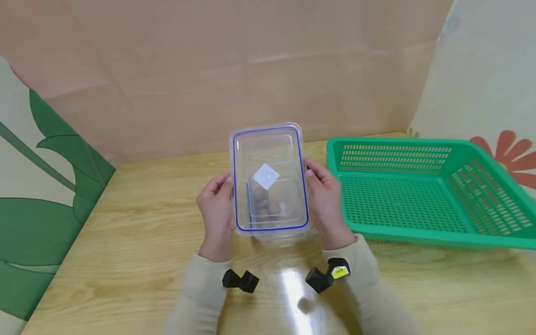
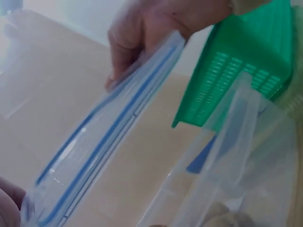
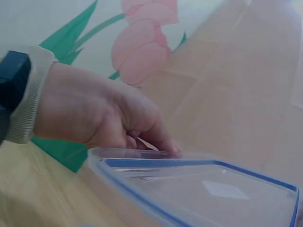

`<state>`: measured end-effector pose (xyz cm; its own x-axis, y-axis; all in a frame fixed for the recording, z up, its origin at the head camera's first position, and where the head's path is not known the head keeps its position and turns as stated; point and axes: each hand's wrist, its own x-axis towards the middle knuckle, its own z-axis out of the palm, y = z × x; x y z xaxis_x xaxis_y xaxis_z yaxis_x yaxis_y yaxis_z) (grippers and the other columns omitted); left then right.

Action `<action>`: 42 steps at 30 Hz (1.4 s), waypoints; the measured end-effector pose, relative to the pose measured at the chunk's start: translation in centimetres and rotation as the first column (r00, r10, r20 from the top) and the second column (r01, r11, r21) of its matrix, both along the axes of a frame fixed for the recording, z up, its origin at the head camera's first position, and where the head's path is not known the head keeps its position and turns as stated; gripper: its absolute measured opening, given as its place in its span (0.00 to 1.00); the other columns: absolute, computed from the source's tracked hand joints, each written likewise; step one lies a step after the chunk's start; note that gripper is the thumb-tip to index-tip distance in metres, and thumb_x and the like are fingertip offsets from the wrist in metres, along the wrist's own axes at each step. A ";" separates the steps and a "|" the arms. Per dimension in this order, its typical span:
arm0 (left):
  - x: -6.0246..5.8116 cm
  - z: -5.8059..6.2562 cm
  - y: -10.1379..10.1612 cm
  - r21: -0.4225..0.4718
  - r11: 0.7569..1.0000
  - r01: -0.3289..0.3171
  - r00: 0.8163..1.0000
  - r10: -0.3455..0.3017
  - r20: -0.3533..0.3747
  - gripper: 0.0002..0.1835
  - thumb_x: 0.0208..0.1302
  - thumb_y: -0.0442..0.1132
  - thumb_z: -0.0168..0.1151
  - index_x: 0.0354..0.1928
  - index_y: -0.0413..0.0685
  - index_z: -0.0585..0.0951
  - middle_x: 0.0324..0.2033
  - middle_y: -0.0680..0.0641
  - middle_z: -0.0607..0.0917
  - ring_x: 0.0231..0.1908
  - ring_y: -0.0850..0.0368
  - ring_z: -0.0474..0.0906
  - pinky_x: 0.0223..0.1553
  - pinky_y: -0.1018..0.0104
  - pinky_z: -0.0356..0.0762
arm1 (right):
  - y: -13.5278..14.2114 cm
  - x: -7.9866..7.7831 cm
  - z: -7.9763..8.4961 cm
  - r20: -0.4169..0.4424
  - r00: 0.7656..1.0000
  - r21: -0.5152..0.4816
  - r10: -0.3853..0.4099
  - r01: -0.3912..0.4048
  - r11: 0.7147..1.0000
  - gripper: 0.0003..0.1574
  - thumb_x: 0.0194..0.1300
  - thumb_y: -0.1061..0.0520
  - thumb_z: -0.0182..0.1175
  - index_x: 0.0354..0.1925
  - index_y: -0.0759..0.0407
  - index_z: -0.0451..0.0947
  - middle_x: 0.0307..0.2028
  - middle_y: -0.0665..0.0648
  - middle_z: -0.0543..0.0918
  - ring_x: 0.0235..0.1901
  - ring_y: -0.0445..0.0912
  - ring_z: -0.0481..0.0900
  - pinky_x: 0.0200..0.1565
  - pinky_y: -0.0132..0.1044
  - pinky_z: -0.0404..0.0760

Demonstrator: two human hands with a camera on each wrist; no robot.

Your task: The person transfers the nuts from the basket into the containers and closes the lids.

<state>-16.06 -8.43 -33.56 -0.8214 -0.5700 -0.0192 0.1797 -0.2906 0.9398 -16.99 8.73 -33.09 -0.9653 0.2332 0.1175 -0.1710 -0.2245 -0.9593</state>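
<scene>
A clear plastic lid (image 1: pixel 270 146) with a blue seal and a white diamond sticker is held up by both hands. My left hand (image 1: pixel 217 204) pinches its left edge between thumb and fingers, and my right hand (image 1: pixel 326 200) pinches the right edge. Beneath the lid stands a clear food container (image 2: pixel 241 127). Through the plastic I see several brown round things (image 1: pixel 265 202) and a blue flat piece (image 2: pixel 201 156). The left wrist view shows the lid tilted and apart from the container. In the right wrist view the left hand's fingertips (image 3: pixel 168 144) grip the lid's rim.
A green plastic basket (image 1: pixel 402 237) with slotted sides stands on the right of the wooden table (image 1: pixel 146 223). A pinkish sheet (image 1: pixel 180 70) hangs behind the table. Printed panels with leaves and flowers flank it on both sides.
</scene>
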 end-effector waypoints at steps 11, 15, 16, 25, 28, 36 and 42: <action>-0.9 -0.1 2.7 -0.147 0.987 -0.063 0.931 0.005 -0.366 0.07 0.58 0.22 0.55 0.38 0.26 0.79 0.33 0.46 0.83 0.31 0.64 0.77 0.34 0.77 0.78 | 2.3 -0.8 1.0 -0.167 0.968 -0.024 -0.189 0.187 0.982 0.12 0.59 0.73 0.55 0.41 0.70 0.81 0.33 0.46 0.83 0.36 0.39 0.76 0.38 0.26 0.77; -1.1 0.6 3.0 -0.184 0.979 -0.093 0.870 -0.010 -0.493 0.05 0.58 0.21 0.54 0.37 0.24 0.77 0.34 0.50 0.82 0.35 0.63 0.77 0.37 0.75 0.79 | 2.3 -0.8 1.1 -0.175 0.966 -0.081 -0.190 0.178 0.981 0.15 0.56 0.76 0.55 0.39 0.68 0.82 0.32 0.44 0.82 0.36 0.39 0.76 0.38 0.26 0.78; -1.1 0.7 3.1 -0.193 0.976 -0.097 0.857 -0.016 -0.516 0.05 0.59 0.21 0.54 0.36 0.24 0.76 0.35 0.52 0.81 0.36 0.62 0.77 0.39 0.74 0.79 | 2.3 -0.7 1.2 -0.163 0.969 -0.103 -0.184 0.169 0.980 0.15 0.56 0.76 0.55 0.38 0.66 0.83 0.32 0.44 0.82 0.35 0.39 0.77 0.38 0.26 0.78; -0.9 -0.6 3.8 -0.207 0.972 -0.110 0.756 -0.053 -0.652 0.04 0.61 0.23 0.50 0.33 0.25 0.71 0.38 0.53 0.77 0.39 0.58 0.74 0.41 0.72 0.76 | 2.8 -0.3 2.4 -0.017 0.997 -0.378 -0.077 0.065 0.923 0.18 0.67 0.57 0.52 0.20 0.56 0.79 0.21 0.51 0.79 0.24 0.42 0.76 0.32 0.28 0.80; -0.9 -0.7 4.1 -0.169 0.981 -0.095 0.690 -0.057 -0.721 0.11 0.60 0.26 0.49 0.23 0.24 0.65 0.34 0.52 0.76 0.36 0.58 0.73 0.36 0.72 0.75 | 3.0 -0.3 2.5 0.039 0.997 -0.396 -0.061 0.071 0.915 0.20 0.66 0.53 0.55 0.18 0.56 0.77 0.19 0.50 0.78 0.22 0.42 0.76 0.31 0.29 0.81; -1.0 0.2 4.9 -0.042 0.972 -0.233 0.719 0.142 -0.681 0.25 0.63 0.32 0.54 0.13 0.36 0.53 0.29 0.52 0.78 0.24 0.63 0.65 0.25 0.74 0.63 | 2.9 -0.3 1.7 0.074 0.997 -0.403 0.016 0.016 0.915 0.27 0.67 0.59 0.47 0.12 0.58 0.74 0.16 0.51 0.75 0.21 0.42 0.77 0.33 0.30 0.82; -0.3 1.1 4.3 0.060 0.986 -0.153 0.881 0.164 -0.443 0.24 0.61 0.32 0.54 0.10 0.46 0.57 0.38 0.46 0.81 0.36 0.61 0.74 0.40 0.70 0.73 | 2.7 -0.2 1.5 0.009 1.000 -0.418 0.023 -0.017 0.908 0.22 0.66 0.59 0.51 0.14 0.57 0.74 0.15 0.50 0.75 0.21 0.42 0.77 0.31 0.30 0.81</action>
<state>-16.41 -4.17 -32.45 -0.6450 -0.6973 0.3126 0.6232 -0.2433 0.7433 -17.20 11.41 -31.54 -0.9710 0.2390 0.0009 -0.1505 -0.6085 -0.7792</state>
